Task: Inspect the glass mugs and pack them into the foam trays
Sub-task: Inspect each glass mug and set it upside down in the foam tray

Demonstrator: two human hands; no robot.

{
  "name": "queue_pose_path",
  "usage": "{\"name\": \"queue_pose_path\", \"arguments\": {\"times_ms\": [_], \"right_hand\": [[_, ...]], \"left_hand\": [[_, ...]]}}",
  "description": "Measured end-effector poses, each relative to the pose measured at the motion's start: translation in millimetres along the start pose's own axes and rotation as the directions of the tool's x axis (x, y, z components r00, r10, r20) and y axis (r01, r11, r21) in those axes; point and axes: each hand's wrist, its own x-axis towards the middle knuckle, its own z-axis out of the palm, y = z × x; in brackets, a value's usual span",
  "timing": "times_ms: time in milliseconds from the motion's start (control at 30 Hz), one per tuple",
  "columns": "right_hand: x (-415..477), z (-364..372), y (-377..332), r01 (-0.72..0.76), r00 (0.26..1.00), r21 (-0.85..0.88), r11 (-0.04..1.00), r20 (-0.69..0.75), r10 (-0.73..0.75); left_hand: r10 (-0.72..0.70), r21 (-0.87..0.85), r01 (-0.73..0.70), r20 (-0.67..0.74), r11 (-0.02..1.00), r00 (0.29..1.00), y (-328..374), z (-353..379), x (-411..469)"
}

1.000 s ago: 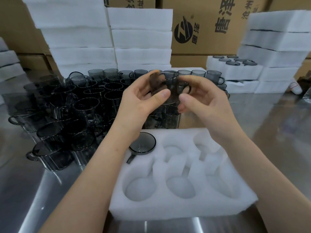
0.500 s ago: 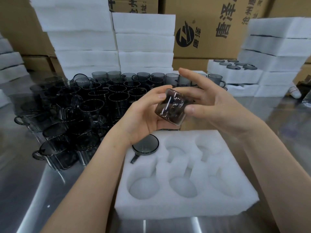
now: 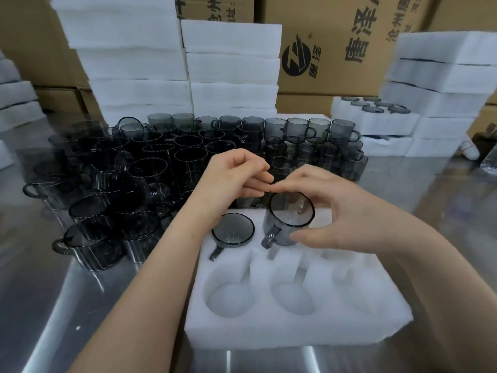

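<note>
1. Head view, step in hand: the right hand (image 3: 336, 211) is clamped on a smoky glass mug (image 3: 291, 218), with the thumb on its near wall and the fingers arched over the far rim. It holds the mug upright and mouth up at the back-middle pocket of the foam tray (image 3: 295, 332). I judge this to be the packing step, with the mug partly lowered but not seated.
2. Head view, other hand: the left hand (image 3: 231, 179) hovers just behind, its fingers loosely curled and apparently holding nothing. Its fingertips meet the right forefinger.
3. Head view, progress: one packed mug (image 3: 232, 230) sits in the back-left pocket. The three front pockets show bare foam, and the back-right pocket is hidden. Many loose mugs (image 3: 161, 162) wait on the desk (image 3: 53, 319).
4. Next move, as I judge it: line the handle up with its slot, press the mug down and let go.
</note>
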Motion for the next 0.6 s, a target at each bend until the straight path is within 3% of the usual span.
{"name": "queue_pose_path", "arguments": {"times_ms": [467, 600], "right_hand": [[2.4, 0.8, -7.3, -0.002, 0.958, -0.288, 0.958, 0.273, 0.084], [-7.9, 19.6, -6.1, -0.017, 0.937, -0.300, 0.954, 0.328, 0.120]], "left_hand": [[-0.013, 0.136, 0.014, -0.007, 0.991, 1.000, -3.4, 3.3, -0.3], [-0.016, 0.149, 0.019, -0.017, 0.989, 1.000, -2.5, 4.6, 0.1]]}}
